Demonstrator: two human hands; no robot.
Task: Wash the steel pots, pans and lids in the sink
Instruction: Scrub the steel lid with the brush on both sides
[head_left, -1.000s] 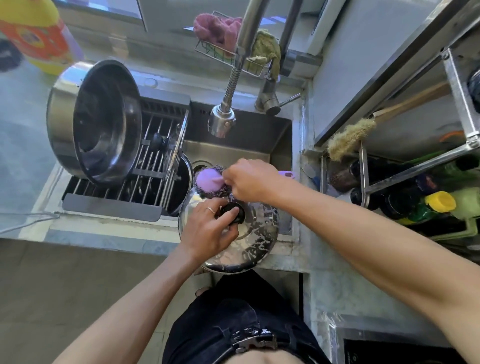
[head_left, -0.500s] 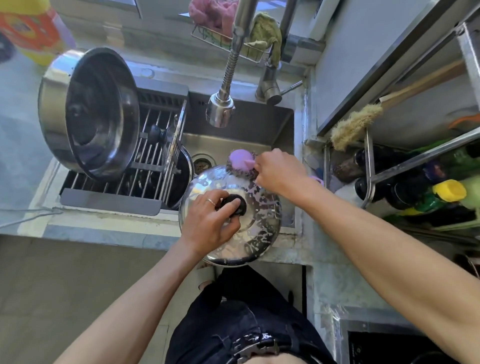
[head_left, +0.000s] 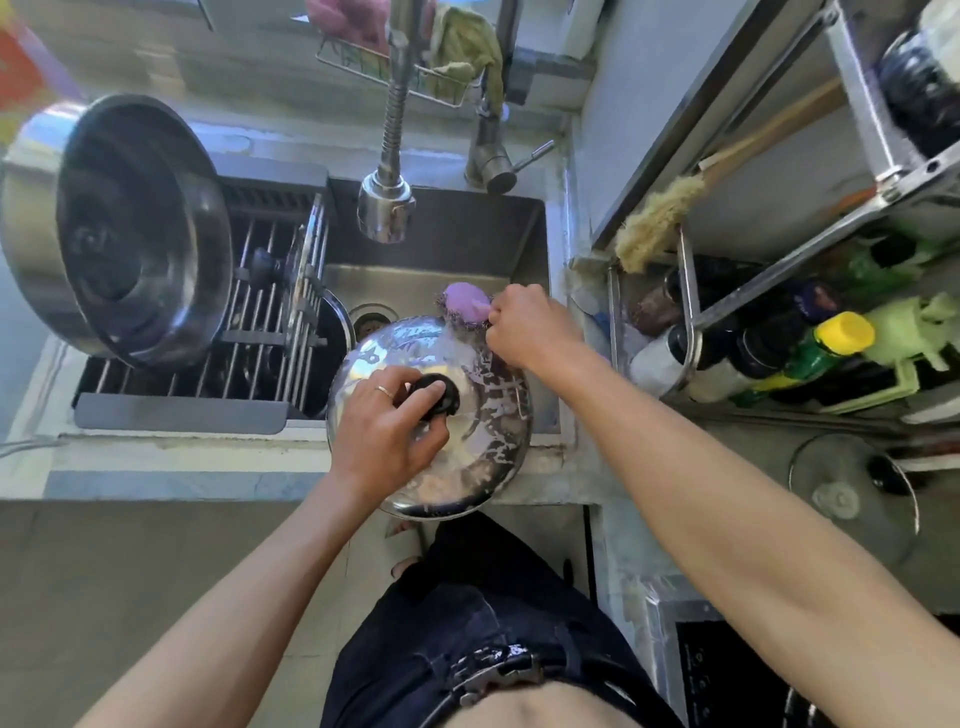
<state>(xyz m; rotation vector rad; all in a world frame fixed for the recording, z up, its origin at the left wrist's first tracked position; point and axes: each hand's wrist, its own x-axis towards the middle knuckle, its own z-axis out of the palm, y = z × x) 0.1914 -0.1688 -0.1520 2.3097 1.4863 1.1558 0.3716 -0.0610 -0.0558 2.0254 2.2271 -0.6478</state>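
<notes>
A round steel lid (head_left: 483, 447), streaked with soap foam, is held over the front edge of the sink (head_left: 457, 244). My left hand (head_left: 387, 431) grips its black knob (head_left: 439, 396). My right hand (head_left: 527, 325) holds a purple-handled scrubber (head_left: 465, 304) against the lid's far rim. A large steel pot (head_left: 119, 228) lies tilted on its side on the drying rack (head_left: 260, 332) at the left. Under the rack, part of a dark pan (head_left: 332, 338) shows inside the sink.
The faucet's spray head (head_left: 385, 205) hangs over the basin, with a wire basket of cloths (head_left: 415, 47) behind it. A steel shelf (head_left: 779, 291) with bottles and a brush stands at the right. A glass lid (head_left: 857, 493) lies on the right counter.
My right hand has carried the scrubber from the lid's left part, near the knob, across to the far right rim. My left hand keeps its grip on the knob.
</notes>
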